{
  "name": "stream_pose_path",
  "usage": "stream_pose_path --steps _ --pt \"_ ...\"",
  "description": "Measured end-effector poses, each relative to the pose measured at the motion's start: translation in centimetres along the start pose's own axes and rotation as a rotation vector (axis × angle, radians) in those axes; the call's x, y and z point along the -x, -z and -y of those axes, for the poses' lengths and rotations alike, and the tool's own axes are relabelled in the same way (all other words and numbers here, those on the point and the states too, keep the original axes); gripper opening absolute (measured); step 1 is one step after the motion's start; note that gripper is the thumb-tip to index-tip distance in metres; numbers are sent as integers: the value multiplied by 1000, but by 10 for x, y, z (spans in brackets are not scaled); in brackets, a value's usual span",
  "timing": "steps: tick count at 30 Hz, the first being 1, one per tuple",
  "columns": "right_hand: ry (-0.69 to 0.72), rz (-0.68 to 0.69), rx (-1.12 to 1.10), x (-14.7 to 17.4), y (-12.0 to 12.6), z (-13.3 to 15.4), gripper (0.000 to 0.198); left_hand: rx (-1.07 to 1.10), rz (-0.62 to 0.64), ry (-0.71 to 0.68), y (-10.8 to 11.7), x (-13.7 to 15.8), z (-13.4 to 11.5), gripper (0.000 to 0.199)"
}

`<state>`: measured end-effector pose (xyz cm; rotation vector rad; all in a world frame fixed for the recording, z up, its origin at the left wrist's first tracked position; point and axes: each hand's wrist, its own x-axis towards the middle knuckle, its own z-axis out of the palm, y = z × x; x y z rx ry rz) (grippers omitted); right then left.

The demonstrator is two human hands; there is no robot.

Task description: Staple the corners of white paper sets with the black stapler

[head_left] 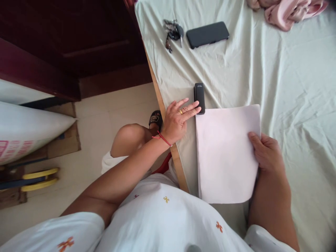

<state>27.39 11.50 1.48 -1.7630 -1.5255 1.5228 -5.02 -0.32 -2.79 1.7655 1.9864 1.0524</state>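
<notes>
A stack of white paper sheets lies on the cloth-covered surface in front of me. At its upper left corner stands a black stapler, its near end meeting the corner; whether paper sits between its jaws is not visible. My left hand, with a ring and a red string bracelet, has its fingers stretched out and apart, fingertips resting on the stapler's near end. Along the right edge of the paper, my right hand grips the stack, thumb on top and the other fingers mostly hidden beneath.
A dark phone and a bunch of keys lie farther up on the pale green cloth. Pink fabric is bunched at the top right. The wooden table edge runs left of my hand; a white sack rests beyond.
</notes>
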Motion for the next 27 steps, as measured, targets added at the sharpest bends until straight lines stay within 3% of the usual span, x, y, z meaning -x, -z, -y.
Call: stream_pose_path --steps 4,13,16,19,20,22,25,27 --pt "9 7 -2 -2 0 -2 50 -36 9 9 0 2 -6 57" --pt "-63 91 46 -3 14 -8 50 -15 57 -37 5 2 -4 67" --pt "-108 108 44 1 17 -3 50 86 -22 -54 20 5 -14 54" --pt "-132 140 48 3 16 0 54 256 -98 52 50 13 -48 33" --pt "-127 147 51 4 16 1 54 365 -53 76 60 16 -63 23" --pt "-111 155 46 3 15 2 54 649 231 81 79 22 -94 36" --pt "-111 169 29 4 15 3 50 1008 648 -103 90 30 -132 59" --pt "-117 183 38 4 15 4 47 1166 775 -225 90 35 -147 66"
